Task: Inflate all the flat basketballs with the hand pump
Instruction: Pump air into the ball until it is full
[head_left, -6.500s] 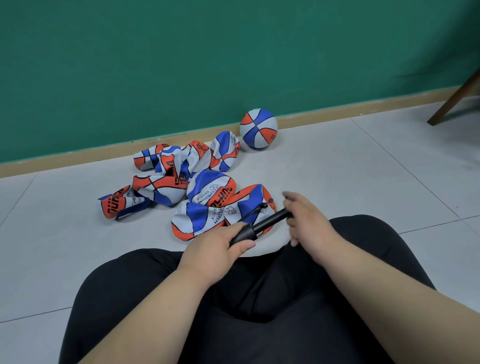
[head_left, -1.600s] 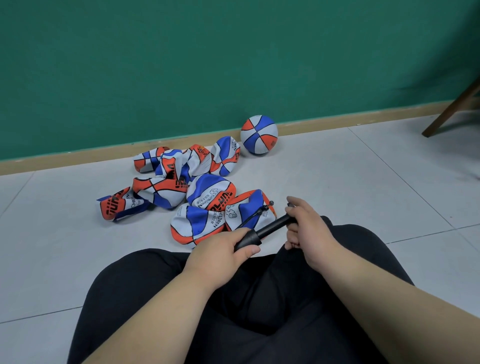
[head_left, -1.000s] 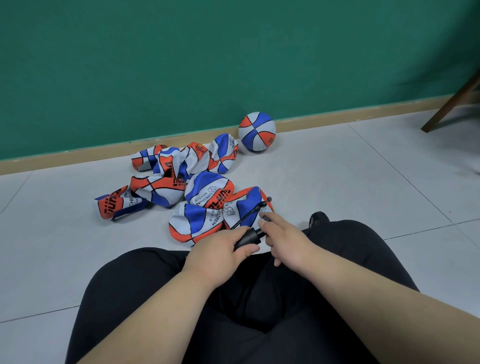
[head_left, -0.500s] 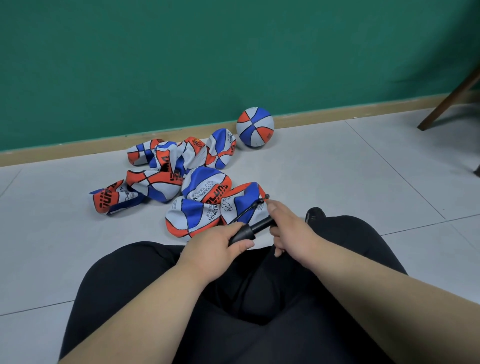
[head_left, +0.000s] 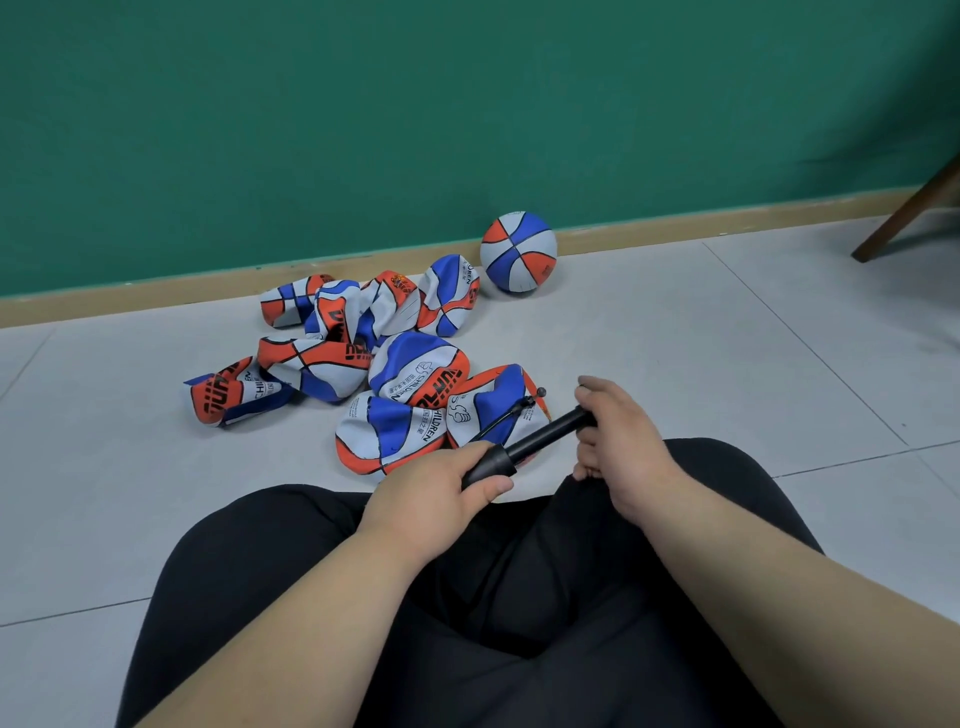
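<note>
Black hand pump (head_left: 548, 435) tilted, rod extended; flat basketballs (head_left: 415, 364) heaped on floor (head_left: 675, 364).

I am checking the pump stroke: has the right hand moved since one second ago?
Yes. The right hand has drawn rightward, away from the left hand and the nearest flat basketball; the pump is extended.

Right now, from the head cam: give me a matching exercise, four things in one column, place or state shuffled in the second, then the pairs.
Column one
1. lone orange, blue and white basketball
2. heap of orange, blue and white basketballs
3. black plastic hand pump
4. brown wooden leg

Column two
A. slanted at the right edge of view
B. gripped by left hand and right hand
C. round and full, by the green wall
D. crumpled flat on the grey tiled floor

Pairs: 1-C, 2-D, 3-B, 4-A
</note>
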